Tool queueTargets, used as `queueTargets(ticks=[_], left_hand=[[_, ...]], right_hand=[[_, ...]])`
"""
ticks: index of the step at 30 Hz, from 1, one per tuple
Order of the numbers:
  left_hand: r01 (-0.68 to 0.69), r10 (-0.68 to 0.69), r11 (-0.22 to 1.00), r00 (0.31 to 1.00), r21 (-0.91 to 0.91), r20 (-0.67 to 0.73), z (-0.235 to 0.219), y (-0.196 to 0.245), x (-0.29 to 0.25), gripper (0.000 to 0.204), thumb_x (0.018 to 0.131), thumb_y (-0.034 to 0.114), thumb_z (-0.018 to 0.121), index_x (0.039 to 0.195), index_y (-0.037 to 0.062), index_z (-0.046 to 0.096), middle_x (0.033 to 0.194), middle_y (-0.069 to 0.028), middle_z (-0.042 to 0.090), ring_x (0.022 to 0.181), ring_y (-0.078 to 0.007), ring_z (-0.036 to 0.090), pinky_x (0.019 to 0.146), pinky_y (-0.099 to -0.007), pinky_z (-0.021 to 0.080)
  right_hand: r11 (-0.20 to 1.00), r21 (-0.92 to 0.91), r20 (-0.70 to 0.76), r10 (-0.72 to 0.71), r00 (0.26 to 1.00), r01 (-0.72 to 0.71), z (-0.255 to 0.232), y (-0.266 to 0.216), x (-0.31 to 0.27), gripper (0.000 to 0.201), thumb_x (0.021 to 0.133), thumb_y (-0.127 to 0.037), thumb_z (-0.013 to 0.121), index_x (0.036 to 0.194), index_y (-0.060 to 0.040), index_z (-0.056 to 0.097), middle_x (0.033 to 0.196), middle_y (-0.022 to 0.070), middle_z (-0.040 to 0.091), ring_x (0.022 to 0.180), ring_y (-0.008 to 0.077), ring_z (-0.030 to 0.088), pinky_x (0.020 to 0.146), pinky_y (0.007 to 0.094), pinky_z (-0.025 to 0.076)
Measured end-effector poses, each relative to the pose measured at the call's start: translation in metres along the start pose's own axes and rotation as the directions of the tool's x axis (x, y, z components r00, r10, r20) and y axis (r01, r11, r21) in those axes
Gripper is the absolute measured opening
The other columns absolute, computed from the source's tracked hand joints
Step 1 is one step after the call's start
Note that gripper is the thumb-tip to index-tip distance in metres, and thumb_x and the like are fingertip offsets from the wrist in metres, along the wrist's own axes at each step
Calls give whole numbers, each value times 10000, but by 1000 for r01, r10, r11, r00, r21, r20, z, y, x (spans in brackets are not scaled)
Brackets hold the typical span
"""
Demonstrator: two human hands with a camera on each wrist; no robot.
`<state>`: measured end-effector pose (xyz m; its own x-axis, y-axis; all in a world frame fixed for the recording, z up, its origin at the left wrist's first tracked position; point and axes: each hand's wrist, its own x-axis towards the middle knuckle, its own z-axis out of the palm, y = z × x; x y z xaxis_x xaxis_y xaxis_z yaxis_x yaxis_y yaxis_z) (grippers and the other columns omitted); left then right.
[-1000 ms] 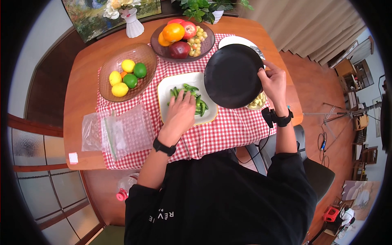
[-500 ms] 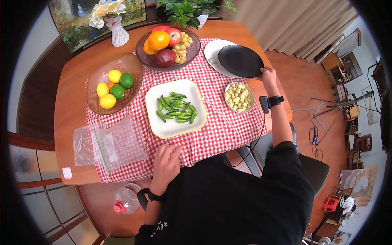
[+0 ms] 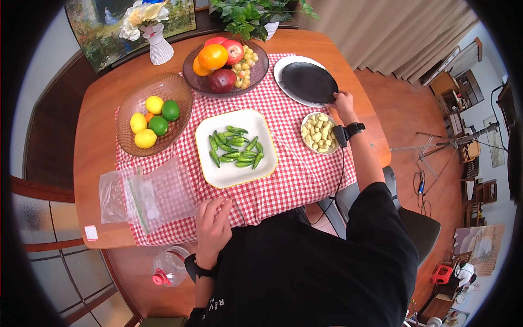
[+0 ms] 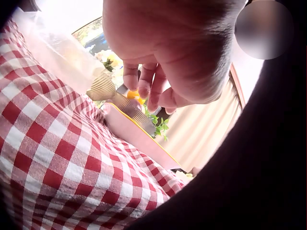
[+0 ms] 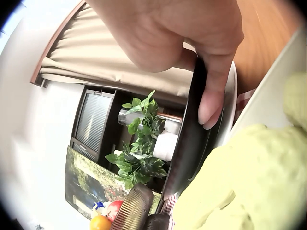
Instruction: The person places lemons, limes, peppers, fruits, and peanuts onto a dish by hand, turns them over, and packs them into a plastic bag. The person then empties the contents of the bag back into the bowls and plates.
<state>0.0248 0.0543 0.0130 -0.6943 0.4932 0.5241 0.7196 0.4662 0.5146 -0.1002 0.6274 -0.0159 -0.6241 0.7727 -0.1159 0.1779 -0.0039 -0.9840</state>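
My right hand point(image 3: 345, 104) pinches the near right rim of a round black plate point(image 3: 309, 82). The plate lies over a white plate point(image 3: 278, 72) at the back right; in the right wrist view the thumb and fingers hold its edge point(image 5: 184, 139). My left hand point(image 3: 212, 224) is at the table's front edge with its fingers loosely bent and nothing in them. In front of it stands a square white dish point(image 3: 234, 175) with a yellow rim, with several green chili peppers point(image 3: 238, 143) in it. A bowl of peanuts point(image 3: 318, 131) sits just below the right hand.
A brown bowl point(image 3: 128, 117) holds lemons and green limes. Behind it, another bowl point(image 3: 239, 91) holds mixed fruit and grapes. Clear zip bags point(image 3: 158, 196) lie at the front left on the checked cloth point(image 3: 294, 180). A vase point(image 3: 159, 48) and a potted plant point(image 3: 245, 19) stand at the back.
My left hand has come back from the peppers to the table edge. The black plate has gone from raised over the peanuts to down over the white plate, still in my right hand.
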Motion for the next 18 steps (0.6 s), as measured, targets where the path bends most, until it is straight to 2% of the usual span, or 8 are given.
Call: queueTargets(ticks=[5,9,11,12,14,15,17,18], left_hand=[[-2,2,1000,1000,6,-4,-1,0,-1,373,799,-117,679,1145,-6,764,1144,-149,679,1042,-359,643,895,-461,551],[-4,4,1000,1000,3,-18,-1,0,-3,370,804,-115,677,1146,-3,766,1151,-147,678,1051,-360,643,904,-461,551],[0,1,1000,1000,20,-13,-3,1,-5,370,812,-109,675,1154,2,766,1160,-147,676,1057,-362,642,912,-464,551],[-5,6,1000,1000,22,-13,-4,1,-7,370,812,-109,675,1154,2,766,1160,-147,676,1057,-362,642,912,-464,551],[-3,3,999,1000,37,-16,-5,2,-9,378,813,-101,677,1165,5,764,1166,-147,677,1061,-363,643,916,-464,551],[-6,6,999,1000,42,-15,-4,3,-10,378,813,-101,677,1165,5,764,1166,-147,677,1061,-363,643,916,-464,551],[19,-18,1000,1000,-8,25,-2,4,-12,391,793,-135,651,1145,-8,766,1158,-166,681,1062,-379,643,940,-474,539],[20,-20,1000,999,-2,33,-1,4,-14,391,793,-135,651,1145,-8,766,1158,-166,681,1062,-379,643,940,-474,539]], right_hand=[[998,-59,133,21,991,-14,0,0,17,332,1051,-37,516,1304,176,549,1114,224,676,852,313,749,702,376,706],[987,-160,130,26,991,-5,2,-1,28,318,1061,-54,531,1284,170,572,1109,234,690,817,318,765,692,360,704],[966,-259,107,24,994,4,2,-4,27,329,1061,-72,560,1289,163,585,1016,220,729,707,304,769,606,356,683],[967,-255,105,23,994,5,2,-6,27,329,1061,-72,560,1289,163,585,1016,220,729,707,304,769,606,356,683],[890,-456,97,29,995,18,1,-13,28,355,1057,-105,607,1319,135,599,845,189,746,586,264,744,523,352,643],[892,-452,98,29,995,18,0,-17,28,355,1057,-105,607,1319,135,599,845,189,746,586,264,744,523,352,643],[844,-530,166,8,986,83,-6,-22,34,382,1021,-113,670,1312,129,613,741,191,747,589,291,763,520,400,645],[773,-612,168,-79,983,167,-10,-26,35,382,1015,-144,689,1294,114,650,753,205,749,577,268,758,520,393,640]])
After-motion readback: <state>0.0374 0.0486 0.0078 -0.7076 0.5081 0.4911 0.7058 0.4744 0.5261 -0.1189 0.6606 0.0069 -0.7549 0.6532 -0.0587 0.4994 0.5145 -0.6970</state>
